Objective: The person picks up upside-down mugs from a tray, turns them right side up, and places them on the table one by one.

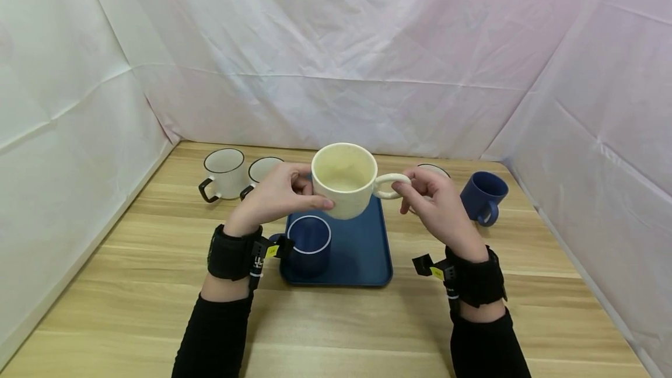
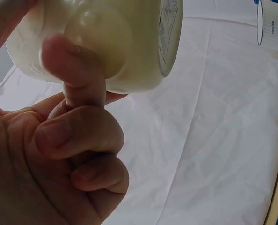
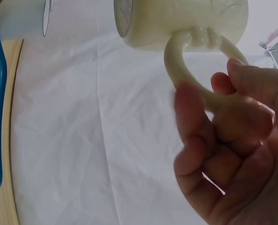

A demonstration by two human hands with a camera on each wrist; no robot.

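Both hands hold a cream mug (image 1: 345, 179) in the air above the far part of a blue tray (image 1: 362, 249). My left hand (image 1: 275, 194) grips the mug's body, fingers and thumb against its wall (image 2: 106, 42). My right hand (image 1: 433, 203) pinches its looped handle (image 3: 195, 70) between thumb and fingers. A dark blue mug with a white rim (image 1: 308, 244) stands on the tray's near left corner, just below the lifted mug.
Two white mugs with black rims (image 1: 223, 172) (image 1: 261, 171) stand at the back left. A blue mug (image 1: 483, 196) stands at the back right, another white mug (image 1: 434, 169) half hidden behind my right hand. White cloth walls enclose the wooden table (image 1: 336, 319).
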